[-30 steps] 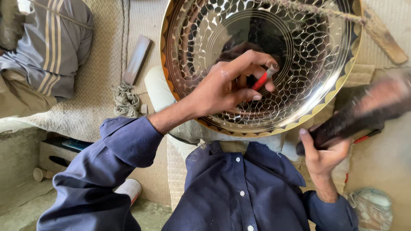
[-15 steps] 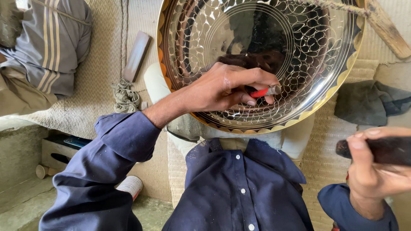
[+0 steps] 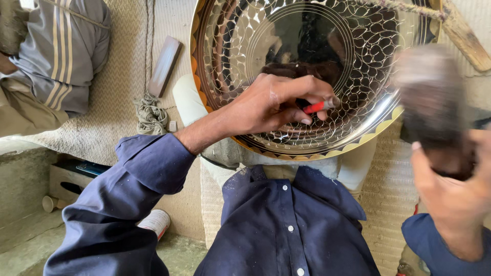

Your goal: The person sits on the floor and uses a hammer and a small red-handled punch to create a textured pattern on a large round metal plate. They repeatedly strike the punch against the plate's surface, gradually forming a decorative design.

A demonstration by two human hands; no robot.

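Landmark: the big shiny metal dish (image 3: 245, 46), propped on its edge in front of me, scale pattern cut over most of its inside, yellow scalloped band at the rim.

My left hand (image 3: 271, 105) rests on the lower inside of the dish. Its fingers (image 3: 307, 87) are pinched shut around a small red-handled punch (image 3: 317, 107), tip touching the metal near the dish's bottom centre.

My right hand (image 3: 450, 189) is off to the right of the dish, below its rim, fingers wrapped tight round the handle of a dark mallet (image 3: 429, 97). The mallet head is raised beside the dish's right rim and badly blurred; I cannot tell its exact shape.

Left of the dish: a flat dark bar (image 3: 163, 65) lying on the woven mat (image 3: 123, 66), a knotted rag (image 3: 151, 113) just below it.

Risks, as I judge them:
- A blow off-centre could skid the punch across the polished metal and scar the pattern.
- My left fingers sit just beside the punch head; a missed strike lands on them.
- The dish stands tilted, so a hard blow may shift it.
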